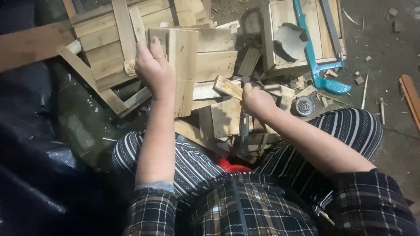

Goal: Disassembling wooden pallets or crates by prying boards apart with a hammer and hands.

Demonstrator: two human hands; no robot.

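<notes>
**Two hands at work on a pile of scrap wood, seen from above**

A short wooden plank (183,70) stands roughly upright at the centre of a heap of pale offcuts on the floor, just in front of the person's knees. The left hand (153,70) is closed around the plank's left edge near its top, fingers wrapped over the wood. Just to the right, the right hand (257,99) is clenched around the head end of a hammer (243,131), whose dark handle with an orange band points back toward the person's lap. The hammer's head rests against a small wood block (227,86) lying at a slant beside the plank.

Behind the plank lies a slatted wooden panel (113,48), tilted, with more loose boards around it. Farther right sits an open wooden box (269,48). A teal-framed hacksaw (317,61) lies across the box's right side, its handle reaching down to the floor. Near that handle is a small round tin (305,105). Wood chips are scattered over the grey concrete floor (389,109). The person sits with knees apart, in striped trousers and a checked shirt, and dark plastic sheeting (39,166) covers the left side.
</notes>
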